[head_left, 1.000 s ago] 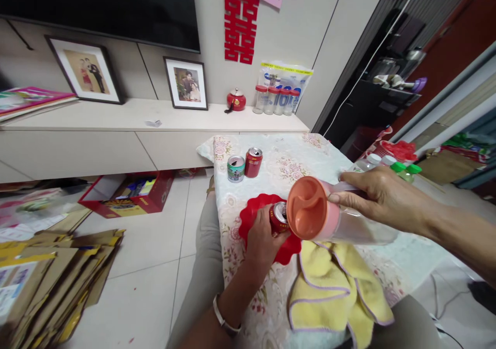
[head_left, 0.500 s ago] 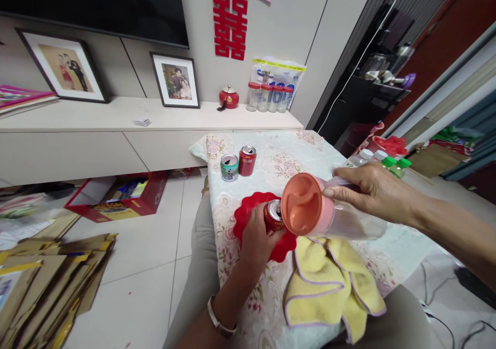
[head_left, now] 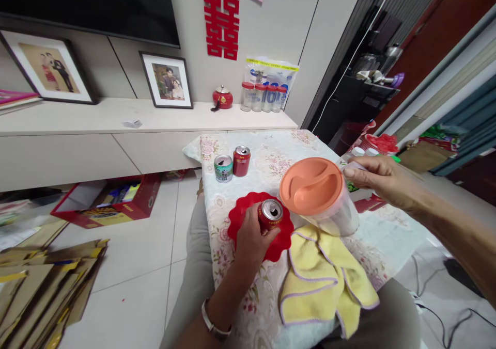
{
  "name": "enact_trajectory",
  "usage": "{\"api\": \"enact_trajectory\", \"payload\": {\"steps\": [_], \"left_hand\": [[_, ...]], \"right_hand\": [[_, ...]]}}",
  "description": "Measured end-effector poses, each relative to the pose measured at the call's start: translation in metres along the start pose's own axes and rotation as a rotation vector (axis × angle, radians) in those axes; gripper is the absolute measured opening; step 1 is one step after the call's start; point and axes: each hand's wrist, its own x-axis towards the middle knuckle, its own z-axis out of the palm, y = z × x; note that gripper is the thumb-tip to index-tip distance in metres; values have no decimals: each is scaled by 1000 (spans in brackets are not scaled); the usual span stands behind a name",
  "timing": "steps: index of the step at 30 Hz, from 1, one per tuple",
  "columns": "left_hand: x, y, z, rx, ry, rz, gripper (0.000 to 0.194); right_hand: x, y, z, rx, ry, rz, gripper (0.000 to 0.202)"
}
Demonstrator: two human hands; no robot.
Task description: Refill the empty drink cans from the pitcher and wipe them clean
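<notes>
My left hand (head_left: 250,238) is wrapped round a red drink can (head_left: 271,212) whose tab hole is open. That can stands over a red scalloped plate (head_left: 237,212). To its right, my right hand (head_left: 377,176) grips the handle of a clear pitcher (head_left: 341,217) with an orange lid (head_left: 312,186). The pitcher is held above the table, leaning slightly, its lid close to the can. A yellow cloth (head_left: 321,282) with purple edging lies crumpled below the pitcher. Farther back stand a green can (head_left: 223,169) and another red can (head_left: 242,161), side by side.
A flowered cloth covers the table (head_left: 287,145). Behind it, a white cabinet (head_left: 163,117) carries framed photos, a small red pot (head_left: 222,98) and several red-lidded jars (head_left: 258,97). On the floor to the left are a red box (head_left: 116,204) and flattened cardboard (head_left: 50,276).
The pitcher has turned from lying nearly sideways, lid against the can, to more upright, and its lid is now apart from the can. My left hand stays on the can.
</notes>
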Motion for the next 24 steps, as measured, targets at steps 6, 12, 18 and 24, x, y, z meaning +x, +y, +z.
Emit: {"api": "enact_trajectory", "payload": {"steps": [6, 12, 18, 24], "left_hand": [[0, -4, 2, 32, 23, 39, 64], [0, -4, 3, 7, 21, 2, 65], [-1, -3, 3, 12, 37, 13, 64], [-1, -1, 2, 38, 38, 18, 62]], "right_hand": [[2, 15, -6, 181, 138, 96, 70], [7, 31, -2, 355, 312, 77, 61], [12, 57, 11, 481, 440, 28, 56], [12, 89, 35, 631, 561, 15, 56]]}}
